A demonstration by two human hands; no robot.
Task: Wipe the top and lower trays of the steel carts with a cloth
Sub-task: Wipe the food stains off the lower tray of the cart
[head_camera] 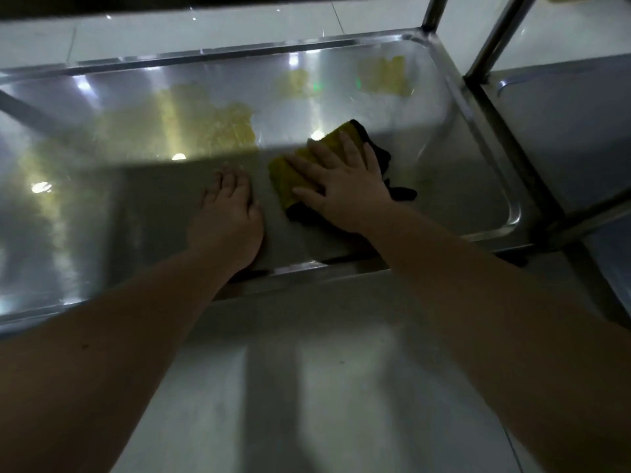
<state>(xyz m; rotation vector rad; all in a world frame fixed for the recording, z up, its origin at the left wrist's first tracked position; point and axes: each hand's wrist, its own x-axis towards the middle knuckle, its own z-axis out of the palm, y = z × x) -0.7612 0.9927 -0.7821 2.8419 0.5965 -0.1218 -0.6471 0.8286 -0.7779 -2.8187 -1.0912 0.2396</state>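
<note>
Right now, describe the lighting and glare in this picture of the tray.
Head view: dim; a shadow edge crosses the steel tray, leaving the left hand, right hand and yellow-and-black cloth largely in shade; glare spots and yellowish reflections mark the lit far half.

**Both hands flat in the lower tray**

The right hand (345, 186) presses a yellow-and-black cloth (290, 179) flat on the steel lower tray (444, 186). The left hand (228, 213) rests just beside it, palm down. Yellowish patches (218, 128), perhaps reflections, show farther back. A neighbouring cart (560, 131) stands at right.

floor (205, 32): pale glossy tiles | thin grout lines | lamp glare
</note>
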